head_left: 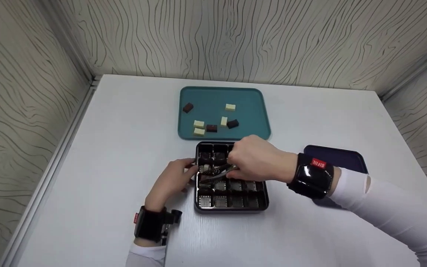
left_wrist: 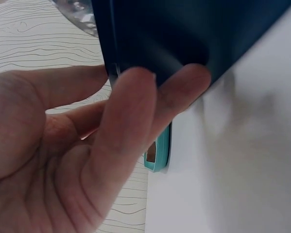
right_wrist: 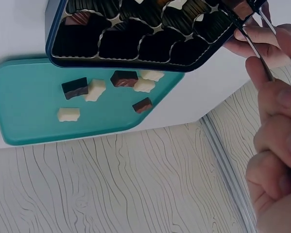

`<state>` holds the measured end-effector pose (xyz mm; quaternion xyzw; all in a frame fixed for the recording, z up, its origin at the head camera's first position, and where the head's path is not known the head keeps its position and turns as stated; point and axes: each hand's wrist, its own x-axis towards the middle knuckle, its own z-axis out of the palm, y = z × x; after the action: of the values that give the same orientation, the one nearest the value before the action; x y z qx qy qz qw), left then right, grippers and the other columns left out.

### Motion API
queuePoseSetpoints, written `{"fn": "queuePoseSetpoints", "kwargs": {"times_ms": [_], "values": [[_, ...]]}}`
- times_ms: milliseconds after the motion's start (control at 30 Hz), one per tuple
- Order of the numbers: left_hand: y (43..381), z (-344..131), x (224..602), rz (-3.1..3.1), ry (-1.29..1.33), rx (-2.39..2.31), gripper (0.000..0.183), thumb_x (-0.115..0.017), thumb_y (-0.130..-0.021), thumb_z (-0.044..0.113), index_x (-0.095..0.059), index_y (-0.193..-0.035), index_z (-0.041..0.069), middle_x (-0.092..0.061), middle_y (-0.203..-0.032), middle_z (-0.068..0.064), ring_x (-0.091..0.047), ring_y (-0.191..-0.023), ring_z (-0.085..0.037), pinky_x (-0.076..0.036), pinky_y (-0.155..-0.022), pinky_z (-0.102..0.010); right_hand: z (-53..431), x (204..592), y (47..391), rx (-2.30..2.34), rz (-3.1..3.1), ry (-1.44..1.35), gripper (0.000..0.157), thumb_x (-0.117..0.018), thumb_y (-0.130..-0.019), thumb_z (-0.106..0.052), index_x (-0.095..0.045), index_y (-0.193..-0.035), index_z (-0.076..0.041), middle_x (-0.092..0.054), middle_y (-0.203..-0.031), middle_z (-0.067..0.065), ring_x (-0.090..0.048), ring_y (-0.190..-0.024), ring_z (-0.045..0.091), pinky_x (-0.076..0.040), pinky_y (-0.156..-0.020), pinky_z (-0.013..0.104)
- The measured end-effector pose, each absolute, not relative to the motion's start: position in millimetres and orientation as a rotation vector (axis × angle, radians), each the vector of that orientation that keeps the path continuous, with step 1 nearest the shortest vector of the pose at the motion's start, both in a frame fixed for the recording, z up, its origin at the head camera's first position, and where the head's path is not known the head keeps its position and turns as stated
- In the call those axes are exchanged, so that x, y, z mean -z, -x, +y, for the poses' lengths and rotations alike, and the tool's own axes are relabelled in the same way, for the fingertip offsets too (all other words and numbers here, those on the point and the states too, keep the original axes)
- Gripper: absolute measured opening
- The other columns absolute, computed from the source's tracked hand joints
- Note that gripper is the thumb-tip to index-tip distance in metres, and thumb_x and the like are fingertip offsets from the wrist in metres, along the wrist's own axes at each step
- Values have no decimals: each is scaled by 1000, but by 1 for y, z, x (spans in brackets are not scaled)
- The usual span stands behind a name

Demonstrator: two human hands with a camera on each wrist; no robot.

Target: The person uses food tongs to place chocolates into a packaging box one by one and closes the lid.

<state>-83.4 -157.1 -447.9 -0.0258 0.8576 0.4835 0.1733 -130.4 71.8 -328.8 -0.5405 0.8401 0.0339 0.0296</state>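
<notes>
R hand (head_left: 256,157) holds tongs (head_left: 217,173) w/ fingers & thumb closed on the handles, above compartment box (head_left: 232,211). Tong tips carry 1 brown choc. block (right_wrist: 242,8) at box L side; exact cell can't be told. L hand (head_left: 172,178) touches box L wall, fingers extended, not curled round it. Box stands on tabletop (head_left: 124,118), just in front of teal tray (head_left: 250,118).

Tray contents: 7 loose blocks (head_left: 211,128), i.e. 4 white, 3 dark/brown; 2 white lie near tray's L front corner. Far-side box cells incl. dark blocks (head_left: 219,158); nearest row shows ridged liners (head_left: 221,201). Dark purple panel (head_left: 336,157) lies R of box, partly hidden by R forearm.
</notes>
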Motion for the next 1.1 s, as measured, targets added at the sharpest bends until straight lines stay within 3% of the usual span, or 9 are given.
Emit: {"fn": "queuePoseSetpoints", "kwargs": {"times_ms": [433, 733, 1100], "values": [[85, -157, 448, 2419, 107, -1365, 40, -56, -108, 24, -64, -144, 8, -73, -131, -14, -72, -77, -20, -57, -59, -29, 46, 329, 128, -337, 2509, 1671, 40, -81, -90, -43, -66, -65, -14, -71, -66, -1, -63, -58, 16, -57, -57, 36], [85, -158, 450, 2435, 86, -1352, 37, -56, -108, 23, -67, -140, 10, -74, -129, -14, -72, -77, -20, -58, -56, -31, 29, 327, 125, -450, 2457, 1705, 25, -83, -88, -35, -75, -76, -14, -77, -78, 1, -70, -68, 18, -60, -63, 35], [84, -157, 448, 2438, 85, -1353, 35, -56, -108, 23, -68, -138, 10, -74, -128, -13, -73, -77, -19, -57, -55, -29, 19, 334, 123, -496, 2464, 1759, 14, -84, -83, -28, -77, -79, -17, -78, -80, 0, -69, -67, 15, -59, -61, 32]]}}
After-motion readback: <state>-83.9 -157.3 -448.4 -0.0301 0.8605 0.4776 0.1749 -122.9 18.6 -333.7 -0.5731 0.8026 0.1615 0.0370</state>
